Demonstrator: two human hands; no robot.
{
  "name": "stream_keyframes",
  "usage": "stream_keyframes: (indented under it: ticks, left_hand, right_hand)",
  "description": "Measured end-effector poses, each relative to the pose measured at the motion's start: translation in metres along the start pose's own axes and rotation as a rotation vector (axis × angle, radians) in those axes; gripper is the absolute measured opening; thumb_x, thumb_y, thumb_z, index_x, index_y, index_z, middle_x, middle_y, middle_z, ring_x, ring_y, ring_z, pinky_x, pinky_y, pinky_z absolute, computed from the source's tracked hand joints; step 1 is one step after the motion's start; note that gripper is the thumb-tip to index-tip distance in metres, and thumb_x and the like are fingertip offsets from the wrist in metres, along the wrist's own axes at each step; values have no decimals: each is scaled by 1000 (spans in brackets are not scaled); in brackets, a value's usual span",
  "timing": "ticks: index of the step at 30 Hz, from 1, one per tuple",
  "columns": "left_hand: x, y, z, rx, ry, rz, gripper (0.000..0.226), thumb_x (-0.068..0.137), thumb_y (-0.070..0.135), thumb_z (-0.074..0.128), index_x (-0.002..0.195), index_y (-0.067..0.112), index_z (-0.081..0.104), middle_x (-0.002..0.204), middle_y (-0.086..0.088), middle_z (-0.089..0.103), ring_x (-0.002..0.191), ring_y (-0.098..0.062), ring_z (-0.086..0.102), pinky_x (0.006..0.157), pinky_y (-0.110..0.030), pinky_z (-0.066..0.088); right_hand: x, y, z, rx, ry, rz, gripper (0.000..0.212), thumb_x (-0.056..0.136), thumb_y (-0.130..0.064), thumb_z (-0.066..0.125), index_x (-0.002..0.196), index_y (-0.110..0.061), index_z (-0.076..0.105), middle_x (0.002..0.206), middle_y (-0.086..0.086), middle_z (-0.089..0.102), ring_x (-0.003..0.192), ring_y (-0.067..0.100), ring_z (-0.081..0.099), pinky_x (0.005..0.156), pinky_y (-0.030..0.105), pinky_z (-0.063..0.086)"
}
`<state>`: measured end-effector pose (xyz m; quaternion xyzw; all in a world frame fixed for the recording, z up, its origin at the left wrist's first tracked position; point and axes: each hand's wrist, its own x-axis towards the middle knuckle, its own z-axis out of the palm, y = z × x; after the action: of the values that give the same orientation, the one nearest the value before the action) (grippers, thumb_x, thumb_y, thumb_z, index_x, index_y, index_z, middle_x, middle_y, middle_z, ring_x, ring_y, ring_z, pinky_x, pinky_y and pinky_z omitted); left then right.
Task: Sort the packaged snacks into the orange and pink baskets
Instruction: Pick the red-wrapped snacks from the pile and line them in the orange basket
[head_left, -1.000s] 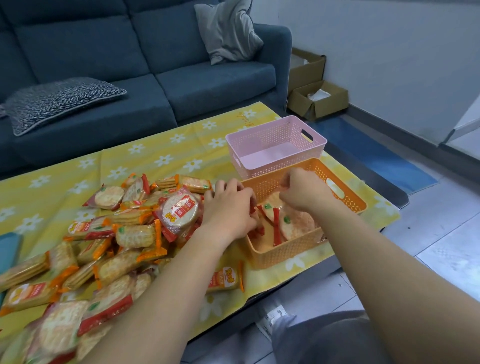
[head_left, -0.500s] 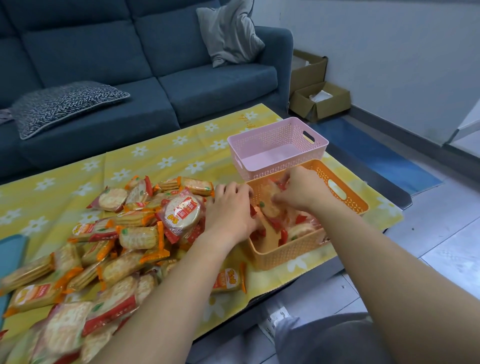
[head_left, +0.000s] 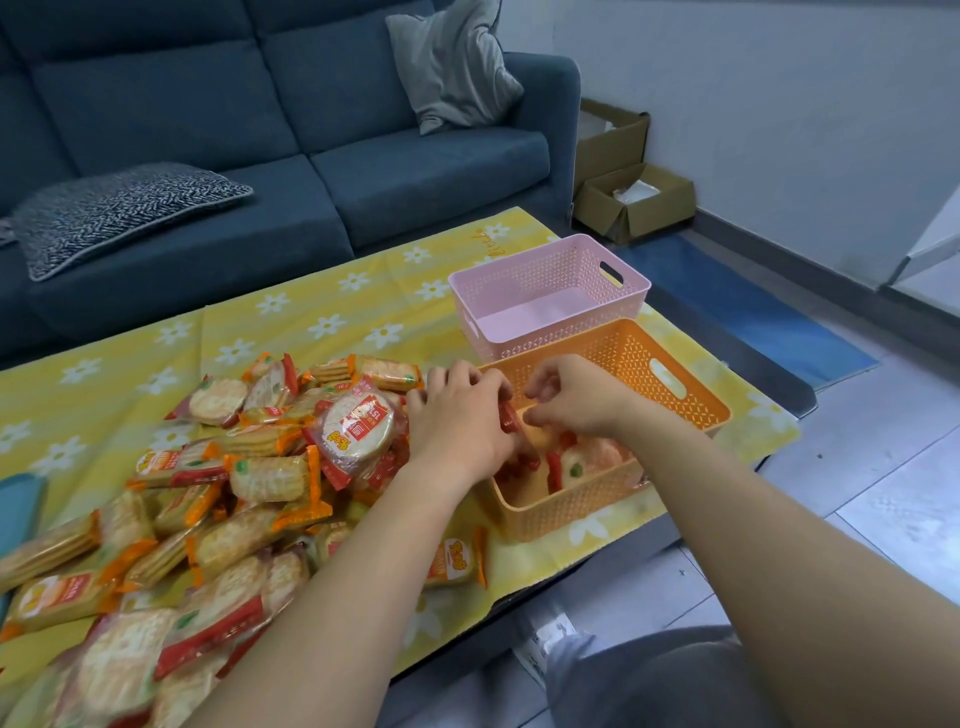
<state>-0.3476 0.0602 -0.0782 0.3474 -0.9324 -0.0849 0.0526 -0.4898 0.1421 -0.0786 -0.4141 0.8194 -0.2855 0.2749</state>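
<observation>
Two sets of curled fingers (head_left: 488, 382) meet above the orange basket (head_left: 566, 506), at its left rim: the left hand (head_left: 460, 426) pinches a red-edged packet (head_left: 510, 415); the right hand (head_left: 576, 402) hides whatever it grasps. Probably both are seating packets inside. The snack pile (head_left: 260, 478) lies left, the pink basket (head_left: 519, 332) far. The right hand sits nearer the left than before.

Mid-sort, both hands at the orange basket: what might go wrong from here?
1. The orange basket sits close to the table's front edge; the left hand and right hand pushing at its near corner might slide it off.
2. The lone orange packet lies by that edge beside the left forearm; drawing the arm back may knock it down.
</observation>
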Motion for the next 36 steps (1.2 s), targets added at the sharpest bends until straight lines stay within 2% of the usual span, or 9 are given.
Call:
stream_keyframes:
  ticks: [3, 6, 10, 14, 19, 27, 29, 33, 36]
  left_hand:
    - [-1, 0, 0, 1, 7, -1, 49, 79, 54, 69, 123, 39, 52, 132, 7, 46, 128, -23, 34, 101, -44, 31]
    - [-2, -1, 0, -1, 2, 2, 49, 79, 52, 69, 123, 39, 52, 132, 8, 46, 128, -22, 34, 102, -44, 31]
    - [-2, -2, 1, -4, 5, 2, 47, 81, 51, 69, 123, 39, 51, 132, 7, 46, 129, -22, 34, 103, -44, 31]
    - [-3, -1, 0, -24, 0, 4, 50, 81, 50, 70, 126, 37, 52, 133, 7, 46, 129, -22, 33, 102, -44, 32]
    - [-3, -2, 0, -48, -2, -3, 52, 81, 48, 71, 128, 37, 52, 133, 7, 46, 130, -22, 33, 104, -45, 32]
    - [-4, -1, 3, -72, 11, -1, 53, 80, 44, 71, 128, 38, 50, 136, 9, 45, 130, -22, 31, 106, -46, 30]
    - [-4, 0, 5, -58, 12, 13, 57, 80, 44, 71, 132, 38, 47, 137, 7, 41, 131, -24, 30, 106, -46, 29]
    - [-3, 0, 6, -46, 52, 90, 63, 82, 42, 72, 137, 39, 41, 141, 10, 41, 130, -23, 31, 105, -44, 29]
    - [-2, 0, 8, -35, 37, 161, 63, 84, 39, 71, 137, 45, 38, 142, 12, 41, 130, -21, 30, 104, -44, 28]
  right_hand:
    - [-2, 7, 1, -270, 101, 81, 32, 76, -10, 79, 91, -26, 56, 110, 5, 54, 89, 25, 59, 78, 44, 55]
    - [-6, 11, -6, -275, 160, 189, 44, 83, 4, 67, 119, -15, 50, 127, 13, 46, 92, 29, 59, 69, 38, 53]
    - [-10, 18, -24, -96, 118, 273, 68, 81, -1, 77, 139, -13, 43, 108, 6, 59, 86, 25, 63, 58, 33, 52]
    - [-13, 19, -33, 199, 122, 238, 54, 85, 7, 68, 134, -12, 57, 100, 8, 65, 63, 19, 66, 47, 30, 52]
    - [-12, 20, -32, 279, 165, 147, 21, 88, 4, 67, 98, -14, 64, 107, 13, 69, 88, 20, 66, 68, 30, 57]
    - [-10, 16, -24, 48, 171, -45, 35, 82, 10, 56, 81, -23, 67, 94, -3, 67, 88, 17, 66, 71, 33, 58]
    - [-7, 9, -14, 5, 117, -67, 38, 82, 9, 52, 83, -24, 70, 99, -1, 69, 89, 16, 65, 71, 32, 57]
    - [6, -3, 7, -128, 166, -12, 42, 84, -10, 64, 125, -20, 61, 118, 5, 63, 111, 22, 58, 87, 37, 52]
    - [10, -4, 11, -45, 131, 130, 24, 86, -16, 67, 109, -9, 64, 97, 9, 71, 92, 29, 70, 75, 42, 59]
